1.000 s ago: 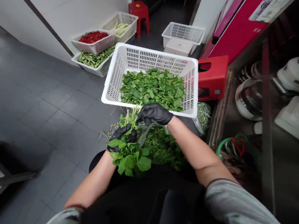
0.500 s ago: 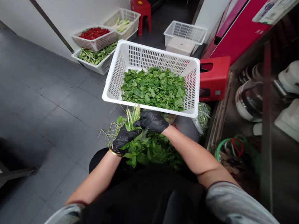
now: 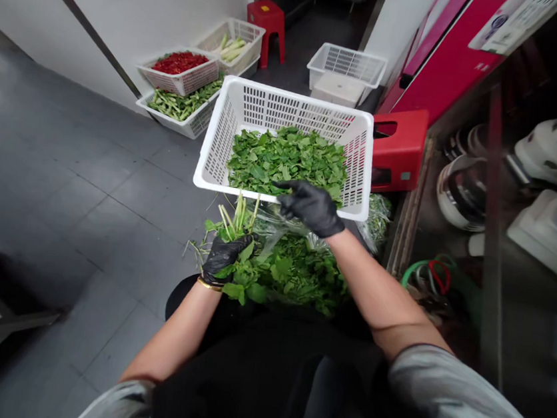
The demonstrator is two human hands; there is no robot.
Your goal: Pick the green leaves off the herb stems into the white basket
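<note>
Gloved in thin black, my left hand (image 3: 225,258) grips a bunch of greens (image 3: 232,229), pale slender stems (image 3: 240,213) rising above the fist, broad leaves (image 3: 243,276) drooping below. My right hand (image 3: 311,207), one finger extended, hovers at the near rim of a slotted white plastic basket (image 3: 290,110) of flat leaves (image 3: 284,159); whether it pinches anything, I cannot tell.

The left hand (image 3: 225,257) clutches leafy stems (image 3: 237,221). The right hand (image 3: 311,209) hovers at the white basket's (image 3: 297,112) five o'clock; red chillies (image 3: 180,62) sit at ten.
</note>
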